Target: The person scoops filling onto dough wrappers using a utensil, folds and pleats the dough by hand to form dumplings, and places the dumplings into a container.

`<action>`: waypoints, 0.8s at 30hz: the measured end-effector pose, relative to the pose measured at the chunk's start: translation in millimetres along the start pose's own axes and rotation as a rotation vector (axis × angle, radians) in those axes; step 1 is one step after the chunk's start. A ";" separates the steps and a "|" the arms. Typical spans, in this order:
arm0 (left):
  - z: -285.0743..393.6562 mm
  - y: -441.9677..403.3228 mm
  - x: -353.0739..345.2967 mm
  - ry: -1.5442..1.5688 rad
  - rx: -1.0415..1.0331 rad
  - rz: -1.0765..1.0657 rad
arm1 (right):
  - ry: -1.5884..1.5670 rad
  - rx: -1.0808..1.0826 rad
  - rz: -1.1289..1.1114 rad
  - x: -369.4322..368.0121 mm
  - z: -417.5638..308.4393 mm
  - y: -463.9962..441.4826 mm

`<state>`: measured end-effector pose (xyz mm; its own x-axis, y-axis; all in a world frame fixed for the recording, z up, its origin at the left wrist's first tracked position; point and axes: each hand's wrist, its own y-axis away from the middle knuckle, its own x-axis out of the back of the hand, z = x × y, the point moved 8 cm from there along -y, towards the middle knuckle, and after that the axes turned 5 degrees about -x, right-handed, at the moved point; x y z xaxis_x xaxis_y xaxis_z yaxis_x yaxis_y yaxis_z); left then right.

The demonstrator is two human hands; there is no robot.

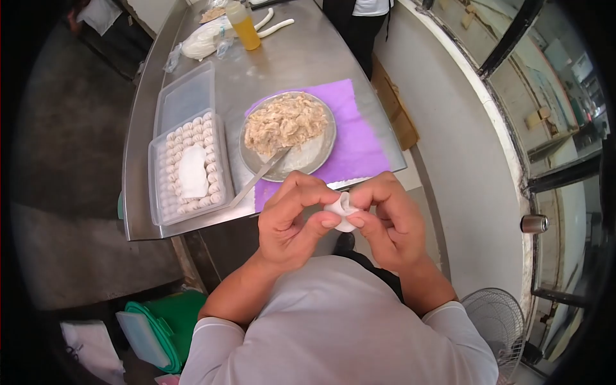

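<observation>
1. Dumpling (342, 206): held up in front of the torso, off the near edge of the desk (269, 58), between both hands. White, small, folded at the top, with a curled flap standing up.

2. Step in hand, by judgement: gathering and pinching the dough edge into folds. Not confirmed as sealed; inside of the dough hidden from view.

3. Next move, by judgement: calls for light, even fingertip pressure along the loose flap, with steady support from the opposite side and no squeezing of the body. Risk noted of tearing thin dough or leaving a gap.

4. Left hand (285, 224): raised, palm turned inward, fingers curled. Grip nearly closed, with thumb and index finger set against the near side and edge of the dough.

5. Right hand (394, 218): mirrored opposite, at about the same height. Grip likewise nearly closed, with thumb at the near face and index finger at the upper edge. Exact contact of the remaining fingers: cannot tell.

6. Arms: bent at the elbows, forearms converging from both sides of the body, wrists angled toward each other.

7. Surroundings: plate (314, 159) with filling (285, 122) just beyond the hands, on a purple cloth (359, 141). Metal spatula (256, 179) resting across the plate rim. To the left, open box (154, 186) with rows of finished pieces (211, 151) and a white stack (192, 170) on top, apparently wrappers.
</observation>
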<state>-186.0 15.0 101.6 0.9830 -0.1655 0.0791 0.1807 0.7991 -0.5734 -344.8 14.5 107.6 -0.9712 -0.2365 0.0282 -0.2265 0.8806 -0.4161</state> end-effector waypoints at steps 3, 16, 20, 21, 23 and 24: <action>-5.1 -14.2 -14.6 -0.087 -0.045 -0.053 | 0.063 -0.078 -0.013 18.3 4.2 -6.9; -5.0 -43.6 -36.3 -0.181 -0.083 -0.088 | 0.104 -0.071 0.002 49.3 17.9 -12.9; -13.1 -44.3 -35.3 -0.142 -0.078 -0.198 | 0.271 -0.013 -0.104 46.3 11.2 -19.4; -14.2 -43.6 -36.7 -0.125 -0.071 -0.233 | 0.298 0.039 -0.116 45.2 8.1 -20.6; -31.9 -42.0 -37.8 0.191 0.205 -0.143 | 0.319 0.120 -0.099 49.8 1.2 -28.1; -50.2 -33.5 -43.5 0.503 0.482 -0.053 | 0.335 0.200 -0.077 52.7 -5.1 -28.1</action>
<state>-236.4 -33.7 76.4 0.8597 -0.3656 -0.3568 0.3358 0.9308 -0.1445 -390.0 -20.6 125.4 -0.9295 -0.1226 0.3479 -0.3134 0.7601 -0.5692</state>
